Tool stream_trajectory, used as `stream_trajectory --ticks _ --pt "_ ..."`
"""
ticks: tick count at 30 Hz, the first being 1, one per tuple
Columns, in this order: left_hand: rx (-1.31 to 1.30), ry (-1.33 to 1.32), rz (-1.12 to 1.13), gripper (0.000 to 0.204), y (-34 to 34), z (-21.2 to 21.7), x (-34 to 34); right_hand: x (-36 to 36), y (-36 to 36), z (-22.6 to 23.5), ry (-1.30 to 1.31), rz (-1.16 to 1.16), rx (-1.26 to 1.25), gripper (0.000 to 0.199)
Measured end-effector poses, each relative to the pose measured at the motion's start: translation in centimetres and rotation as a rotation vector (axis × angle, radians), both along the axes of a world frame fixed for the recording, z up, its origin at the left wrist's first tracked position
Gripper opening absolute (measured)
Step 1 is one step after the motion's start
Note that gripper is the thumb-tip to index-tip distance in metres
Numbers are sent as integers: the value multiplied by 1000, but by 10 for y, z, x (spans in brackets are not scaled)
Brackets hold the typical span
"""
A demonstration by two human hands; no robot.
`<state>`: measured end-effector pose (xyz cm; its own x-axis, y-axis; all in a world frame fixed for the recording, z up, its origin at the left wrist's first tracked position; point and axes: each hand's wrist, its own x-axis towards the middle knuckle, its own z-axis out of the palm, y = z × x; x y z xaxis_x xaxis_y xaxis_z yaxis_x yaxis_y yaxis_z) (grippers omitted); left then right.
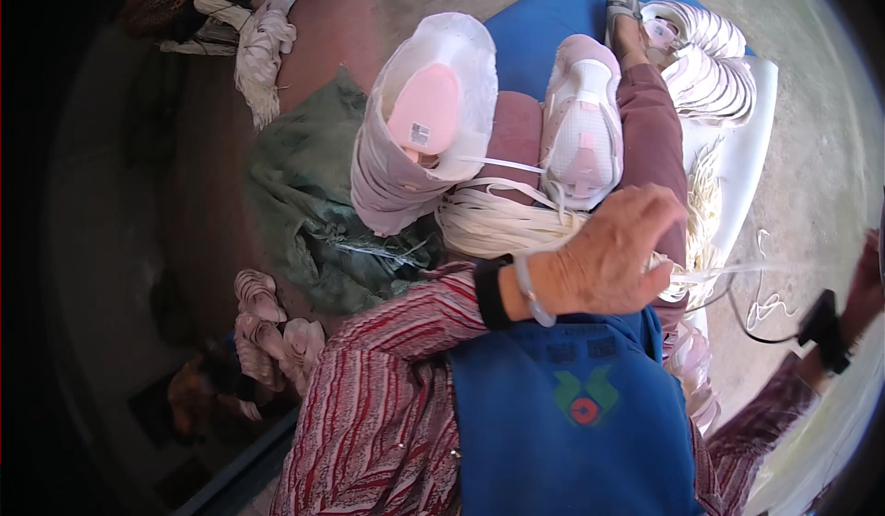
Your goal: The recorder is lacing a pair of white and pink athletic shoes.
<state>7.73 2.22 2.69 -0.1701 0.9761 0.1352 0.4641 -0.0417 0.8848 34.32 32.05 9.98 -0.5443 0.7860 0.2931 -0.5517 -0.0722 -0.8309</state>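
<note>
My left hand point(608, 258) is over my lap, fingers bent and closed on a white shoelace point(687, 277). From its thumb the lace runs right, blurring toward my right hand point(865, 281). That hand is cut off by the frame edge, so its grip does not show. A white and pink sneaker point(585, 129) rests on my leg beyond the left hand, with a lace end at its side. A bundle of white laces point(507, 226) lies across my lap. Left of the sneaker stands a nested stack of pink and white shoe uppers point(392, 166).
Another stack of striped uppers point(710, 83) lies by my foot, at a blue sheet point(544, 18). More laces point(705, 193) hang at right. A dark cable point(761, 338) runs to my right wrist. On the left are a green sack point(313, 189), more uppers point(277, 332) and other people.
</note>
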Motion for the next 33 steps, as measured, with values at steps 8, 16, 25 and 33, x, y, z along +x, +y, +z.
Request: stream_trajectory --ticks 8,16,25,33 --pt "-310 -666 -124 32 10 72 -80 -211 -143 -5 -1 612 -198 22" --pt "175 -1138 175 36 -6 74 -109 -204 -169 -74 -595 652 524 42" --pt "113 -366 940 31 -97 50 -161 -126 -74 -79 -965 647 31 22" --pt "-98 -157 1268 28 -156 32 -185 -117 -84 -118 -1098 609 215 22"
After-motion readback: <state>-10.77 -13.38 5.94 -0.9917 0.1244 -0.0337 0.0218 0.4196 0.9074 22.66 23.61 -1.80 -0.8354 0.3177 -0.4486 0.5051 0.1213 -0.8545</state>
